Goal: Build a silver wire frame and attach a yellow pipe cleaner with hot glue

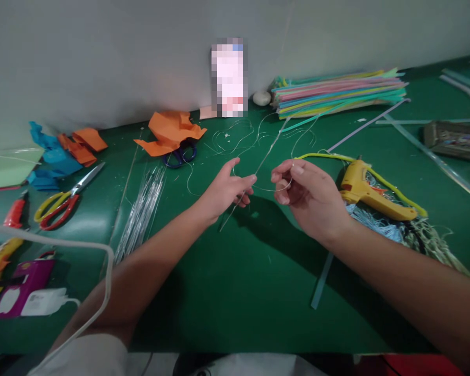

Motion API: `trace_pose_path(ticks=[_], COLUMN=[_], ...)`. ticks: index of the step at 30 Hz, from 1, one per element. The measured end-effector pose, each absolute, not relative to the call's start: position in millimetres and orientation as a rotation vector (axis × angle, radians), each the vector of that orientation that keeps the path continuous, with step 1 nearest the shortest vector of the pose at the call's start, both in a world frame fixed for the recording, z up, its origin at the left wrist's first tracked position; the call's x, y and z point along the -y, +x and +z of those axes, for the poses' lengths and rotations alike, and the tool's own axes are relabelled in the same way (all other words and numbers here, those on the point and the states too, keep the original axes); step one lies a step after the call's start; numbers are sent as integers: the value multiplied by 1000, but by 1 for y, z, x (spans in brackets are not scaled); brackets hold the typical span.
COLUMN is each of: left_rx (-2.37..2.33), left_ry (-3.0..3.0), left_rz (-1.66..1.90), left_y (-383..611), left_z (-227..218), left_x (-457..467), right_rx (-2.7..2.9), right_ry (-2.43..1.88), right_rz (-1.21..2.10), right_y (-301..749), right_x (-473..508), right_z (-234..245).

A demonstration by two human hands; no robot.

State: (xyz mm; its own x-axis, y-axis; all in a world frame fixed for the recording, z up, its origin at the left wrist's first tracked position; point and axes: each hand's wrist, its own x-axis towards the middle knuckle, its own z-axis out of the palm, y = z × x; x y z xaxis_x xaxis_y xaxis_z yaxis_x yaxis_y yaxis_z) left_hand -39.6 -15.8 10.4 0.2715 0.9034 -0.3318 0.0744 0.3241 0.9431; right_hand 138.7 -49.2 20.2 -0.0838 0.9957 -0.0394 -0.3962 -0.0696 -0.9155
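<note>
Spreading beneath everything: the green table (219, 303), backed by a pale grey wall (113, 57).
Coloured strips: a bundle (340, 94) lying against the wall, far right of centre.
Yellow glue gun (376, 196): on its side, just right of the right hand, over a heap of blue string (376, 222).
Right hand (313, 196): thumb and forefinger pinched together on a fine thread (272, 190), the other fingers curled.
Left hand (229, 190): grasping a thin silvery stem (273, 143) between its fingers, one digit raised.
Silver wires (143, 214): a loose bunch beside the left forearm.
Orange paper (172, 133): crumpled, partly covering blue-handled scissors (180, 155).
Red-and-yellow scissors (68, 201): blades parted slightly, left of the wires.
Phone (230, 77): propped upright against the wall, its screen blurred.
Stem: slanting above the table, from lower left up towards the coloured strips.
Thread: curving between the two hands; its ends are hard to trace.
</note>
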Motion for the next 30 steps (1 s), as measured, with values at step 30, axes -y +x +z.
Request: trace_pose_path(ticks=[30], left_rx=[-1412], left_ry=[2065], left_rz=[681], left_y=[-46], left_z=[7], left_x=[35], right_rx=[1383], right_ry=[-1254], right_rz=[931], right_y=[152], right_x=[49], right_z=[39])
